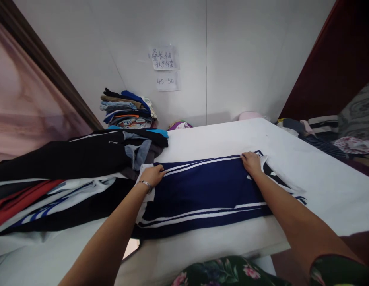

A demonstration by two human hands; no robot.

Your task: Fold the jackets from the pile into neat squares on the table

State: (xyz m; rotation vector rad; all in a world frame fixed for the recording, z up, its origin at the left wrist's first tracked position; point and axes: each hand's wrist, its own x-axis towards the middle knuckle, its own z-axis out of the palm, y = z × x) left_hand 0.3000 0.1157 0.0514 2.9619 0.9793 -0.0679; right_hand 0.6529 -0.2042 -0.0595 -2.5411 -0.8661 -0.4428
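A navy blue garment (199, 186) with paired white stripes along both long edges lies flat on the white table in front of me. White cloth shows at its left end. My left hand (154, 176), with a bracelet at the wrist, pinches the far left corner of it. At the far right corner, the fingers of my right hand (251, 162) are closed on the fabric. Black and white cloth (276, 176) extends to the right from under my right forearm; whether it belongs to the same garment I cannot tell.
Several loose clothes, including black pants (68, 157) and a red piece (29, 194), are heaped at left. A folded clothes stack (127, 111) stands by the wall behind them. More clothes (324, 135) lie past the white table's (220, 139) right edge. Handwritten paper signs (165, 59) hang on the wall.
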